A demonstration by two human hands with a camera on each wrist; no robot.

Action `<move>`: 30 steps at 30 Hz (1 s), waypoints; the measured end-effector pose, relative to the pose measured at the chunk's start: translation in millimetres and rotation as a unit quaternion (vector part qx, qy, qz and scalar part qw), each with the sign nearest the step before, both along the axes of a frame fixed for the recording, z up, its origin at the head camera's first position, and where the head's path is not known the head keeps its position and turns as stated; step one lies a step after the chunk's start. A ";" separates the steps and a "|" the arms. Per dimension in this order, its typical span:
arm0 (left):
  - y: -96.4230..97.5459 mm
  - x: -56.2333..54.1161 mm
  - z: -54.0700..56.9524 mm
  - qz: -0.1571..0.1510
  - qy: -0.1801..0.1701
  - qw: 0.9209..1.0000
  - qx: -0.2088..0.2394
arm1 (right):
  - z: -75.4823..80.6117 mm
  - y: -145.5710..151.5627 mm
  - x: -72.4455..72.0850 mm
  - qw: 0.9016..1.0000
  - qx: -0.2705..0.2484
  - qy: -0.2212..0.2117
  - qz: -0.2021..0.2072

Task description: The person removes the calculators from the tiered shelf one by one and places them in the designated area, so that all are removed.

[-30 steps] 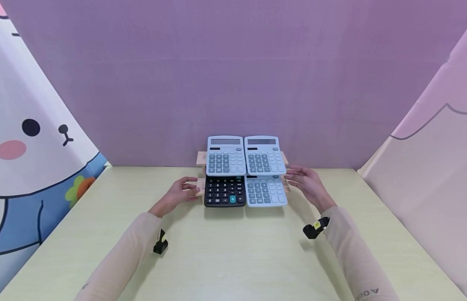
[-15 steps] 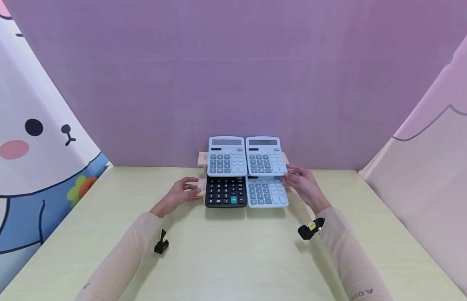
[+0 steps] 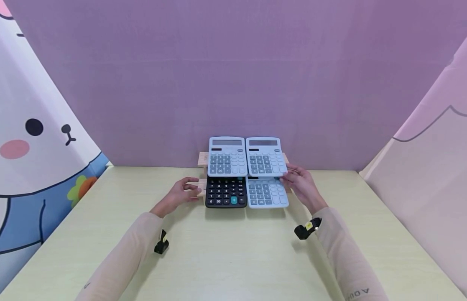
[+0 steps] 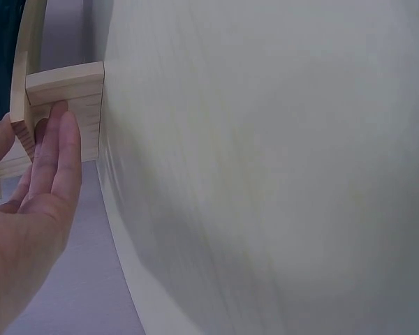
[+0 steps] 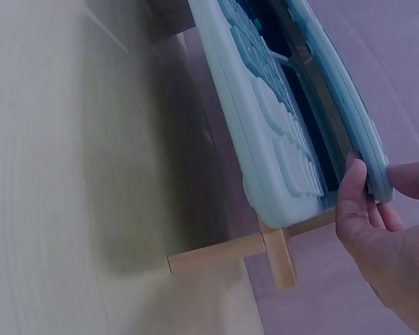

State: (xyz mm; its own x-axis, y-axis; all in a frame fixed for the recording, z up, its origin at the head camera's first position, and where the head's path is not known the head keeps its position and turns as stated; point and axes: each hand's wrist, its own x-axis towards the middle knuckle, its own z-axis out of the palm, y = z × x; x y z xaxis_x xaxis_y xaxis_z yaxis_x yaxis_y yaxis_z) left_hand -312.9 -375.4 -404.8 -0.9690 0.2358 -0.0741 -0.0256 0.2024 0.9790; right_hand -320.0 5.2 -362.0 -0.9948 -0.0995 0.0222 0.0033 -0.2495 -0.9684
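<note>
A two-level wooden rack (image 3: 202, 159) holds calculators side by side. On its upper level lean two pale blue calculators, the left one (image 3: 227, 155) and the right one (image 3: 266, 155). Below them are a black calculator (image 3: 226, 193) and another pale blue calculator (image 3: 268, 194), their tops partly hidden. My left hand (image 3: 177, 195) grips the rack's lower left end, thumb on one face and fingers behind the wood (image 4: 64, 78). With thumb and fingers, my right hand (image 3: 304, 188) pinches the lower right corner of the upper right calculator (image 5: 346, 105).
The rack stands at the back of a light wood table (image 3: 233, 259), close to a purple wall cloth (image 3: 233, 83). A cartoon-printed cloth (image 3: 41, 179) hangs at the left, a pale pink one (image 3: 429, 184) at the right. Black cameras sit on both wrists.
My right hand has moved left, from beside the rack onto the corner of the upper right calculator. My left hand has stayed at the rack's end; the view has shifted slightly.
</note>
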 end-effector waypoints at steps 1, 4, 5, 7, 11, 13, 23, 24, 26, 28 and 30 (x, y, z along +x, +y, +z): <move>0.0 0.1 0.2 0.000 0.000 1.000 0.000 | 0.0 -0.4 0.0 1.000 -0.003 -0.001 -0.002; 0.1 0.7 0.8 0.001 0.001 1.000 -0.004 | 0.2 -1.6 0.0 1.000 -0.011 -0.004 -0.008; 0.2 0.8 1.1 0.001 0.001 1.000 -0.005 | 0.0 -2.0 -0.1 1.000 -0.015 -0.005 -0.010; 0.4 1.0 1.5 0.002 0.000 1.000 -0.007 | 0.2 -2.5 -0.1 1.000 -0.023 -0.008 -0.013; 1.1 1.6 2.4 0.008 -0.005 1.000 -0.013 | 0.1 -3.4 -0.2 0.999 -0.038 -0.013 -0.019; 1.5 2.1 2.9 0.009 -0.007 1.000 -0.017 | 0.5 -3.6 0.2 0.999 -0.040 -0.016 -0.021; 2.3 2.7 2.9 0.010 -0.003 1.000 -0.012 | 3.1 -2.4 2.2 0.998 -0.052 -0.024 -0.019; 2.3 2.9 3.1 0.010 -0.003 1.000 -0.012 | 3.4 -2.4 2.5 0.998 -0.054 -0.024 -0.020; 2.2 3.3 3.2 0.012 -0.004 1.000 -0.012 | 3.9 -2.2 3.2 0.998 -0.056 -0.024 -0.019; 2.0 3.3 3.1 0.012 -0.006 1.000 -0.013 | 4.6 -1.9 3.9 0.998 -0.059 -0.025 -0.018; 2.1 3.3 3.0 0.014 -0.007 1.000 -0.013 | 5.4 -1.8 4.6 0.998 -0.060 -0.025 -0.019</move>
State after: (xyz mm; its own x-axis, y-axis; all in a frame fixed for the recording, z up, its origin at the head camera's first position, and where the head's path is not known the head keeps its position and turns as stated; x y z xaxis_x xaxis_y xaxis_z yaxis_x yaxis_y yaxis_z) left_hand -309.6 -373.3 -401.7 -0.9740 0.2064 -0.0937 -0.0455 0.2269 0.9728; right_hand -315.3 3.4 -356.7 -0.9980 -0.0606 -0.0188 0.0396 -0.3641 -0.9305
